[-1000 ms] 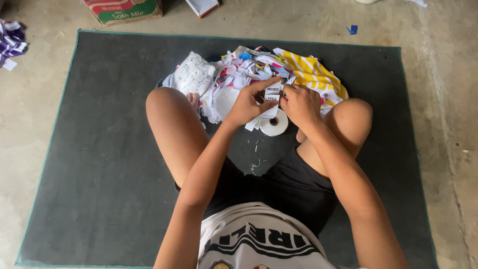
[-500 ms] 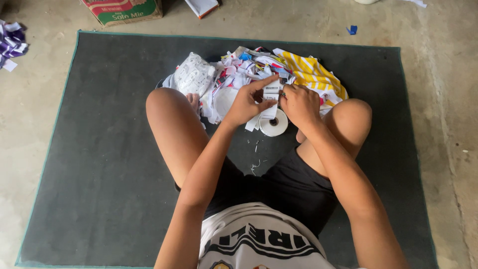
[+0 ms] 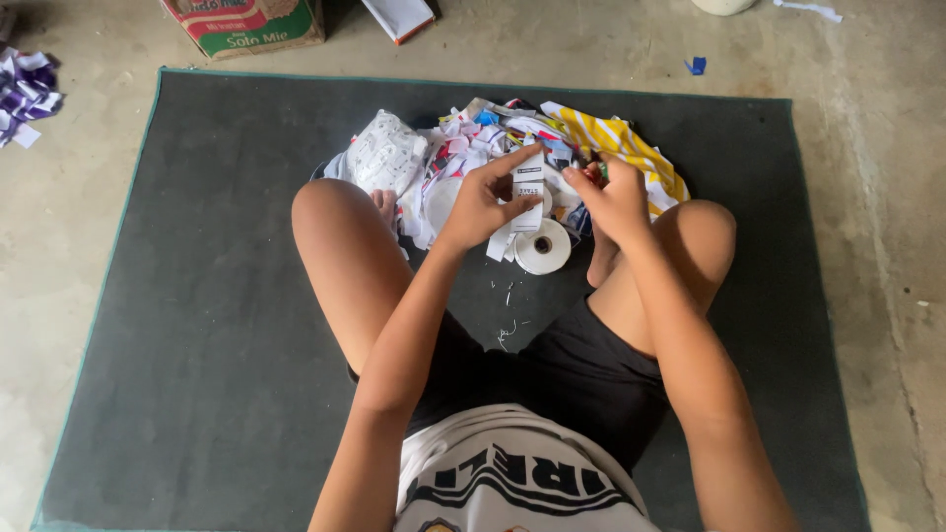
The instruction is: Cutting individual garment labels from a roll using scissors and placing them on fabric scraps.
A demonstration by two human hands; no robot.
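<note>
Now we pinch a label (image 3: pixel 528 189) in our left hand (image 3: pixel 480 202); our right hand (image 3: pixel 613 197) curls around something small, probably to trim next.

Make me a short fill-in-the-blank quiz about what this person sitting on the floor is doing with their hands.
1. The left hand pinches a small white ____ with dark print.
2. The white roll lies on the dark ____, between the knees.
3. The striped cloth in the scrap pile is white and ____.
4. The cardboard box stands on the bare ____, off the mat.

Missing words: label; mat; yellow; floor
</note>
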